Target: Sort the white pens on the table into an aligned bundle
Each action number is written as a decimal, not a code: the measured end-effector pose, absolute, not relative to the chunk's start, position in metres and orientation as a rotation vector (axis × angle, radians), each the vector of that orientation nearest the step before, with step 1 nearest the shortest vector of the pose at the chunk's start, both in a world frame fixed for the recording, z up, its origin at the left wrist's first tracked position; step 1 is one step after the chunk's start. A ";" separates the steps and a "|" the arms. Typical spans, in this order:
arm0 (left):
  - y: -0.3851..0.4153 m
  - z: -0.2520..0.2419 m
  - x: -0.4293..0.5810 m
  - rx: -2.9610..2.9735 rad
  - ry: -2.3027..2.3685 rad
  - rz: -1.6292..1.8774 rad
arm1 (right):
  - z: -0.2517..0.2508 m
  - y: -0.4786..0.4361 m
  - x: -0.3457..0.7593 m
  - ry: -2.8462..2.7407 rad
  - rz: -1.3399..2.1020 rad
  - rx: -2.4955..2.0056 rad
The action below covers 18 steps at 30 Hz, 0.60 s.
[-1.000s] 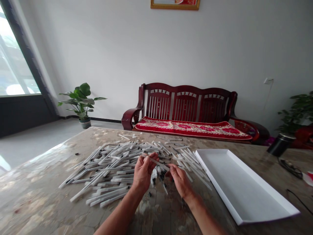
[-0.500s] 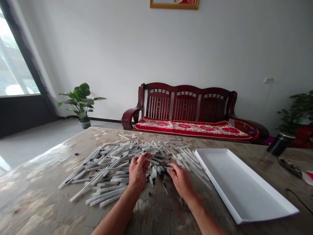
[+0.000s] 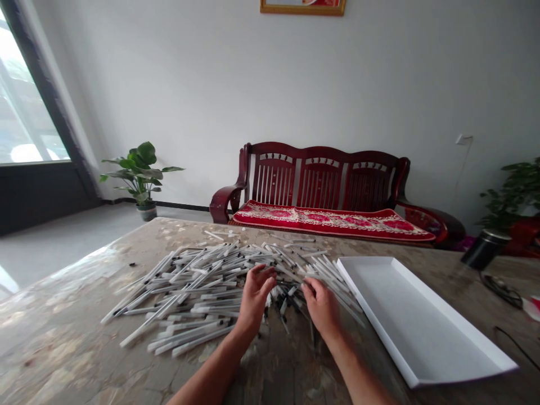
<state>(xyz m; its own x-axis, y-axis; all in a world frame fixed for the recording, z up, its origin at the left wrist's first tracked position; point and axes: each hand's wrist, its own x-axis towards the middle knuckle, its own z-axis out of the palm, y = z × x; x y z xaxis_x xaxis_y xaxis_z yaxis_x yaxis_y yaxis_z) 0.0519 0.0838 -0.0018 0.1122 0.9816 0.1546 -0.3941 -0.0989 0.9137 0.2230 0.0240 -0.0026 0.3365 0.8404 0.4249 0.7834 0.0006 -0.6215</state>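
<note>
A large pile of white, translucent pens (image 3: 185,281), many with black ends, is spread over the table in front of me. My left hand (image 3: 255,295) is over the pile's right part, fingers curved and thumb apart, with nothing visible in it. My right hand (image 3: 321,308) pinches the near end of a pale pen (image 3: 290,273), which points up and left toward my left fingers. Between and below the hands lies a cluster of small black and clear pen parts (image 3: 287,298), partly hidden. More loose pens (image 3: 333,275) lie just beyond my right hand.
A shallow white box (image 3: 422,320) stands right of the pens on the stone-patterned table (image 3: 76,326). Farther right are a black cylinder (image 3: 485,249) and a dark cable (image 3: 502,289). Behind the table is a red wooden bench (image 3: 320,174); a potted plant (image 3: 145,174) stands left.
My left hand has moved right and its fingers have come off the pen it was touching. My right hand has shifted slightly right, keeping its pinch.
</note>
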 end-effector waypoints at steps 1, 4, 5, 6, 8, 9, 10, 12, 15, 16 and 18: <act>0.088 -0.004 0.049 1.185 0.815 1.408 | -0.002 0.024 0.230 -1.418 0.008 -1.862; 0.096 -0.010 0.038 1.661 1.067 1.446 | -0.003 0.022 0.248 -1.424 -0.258 -2.055; 0.097 -0.011 0.035 1.825 1.138 1.430 | -0.004 0.022 0.253 -1.435 -0.340 -2.096; 0.097 -0.011 0.033 1.980 1.196 1.406 | -0.006 0.022 0.258 -1.442 -0.410 -2.131; 0.096 -0.011 0.030 2.253 1.278 1.346 | -0.011 0.023 0.263 -1.430 -0.513 -2.196; 0.095 -0.010 0.030 2.372 1.314 1.302 | -0.014 0.023 0.265 -1.419 -0.549 -2.225; 0.094 -0.009 0.029 2.475 1.352 1.252 | -0.017 0.024 0.266 -1.410 -0.579 -2.252; 0.092 -0.007 0.029 2.618 1.437 1.151 | -0.023 0.026 0.266 -1.396 -0.617 -2.310; 0.092 -0.005 0.028 2.700 1.557 1.021 | -0.030 0.029 0.264 -1.383 -0.605 -2.412; 0.092 -0.004 0.028 2.711 1.582 0.983 | -0.031 0.030 0.263 -1.387 -0.585 -2.438; 0.093 -0.005 0.027 2.725 1.614 0.916 | -0.032 0.031 0.262 -1.408 -0.537 -2.466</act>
<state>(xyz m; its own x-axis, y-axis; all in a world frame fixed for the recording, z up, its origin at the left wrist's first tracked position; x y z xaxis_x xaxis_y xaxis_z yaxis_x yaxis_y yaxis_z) 0.0267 0.0933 -0.0047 0.3704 0.7613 0.5322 0.8472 -0.5118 0.1425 0.2617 0.0314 -0.0321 0.4645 0.7722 0.4335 0.8647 -0.5012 -0.0338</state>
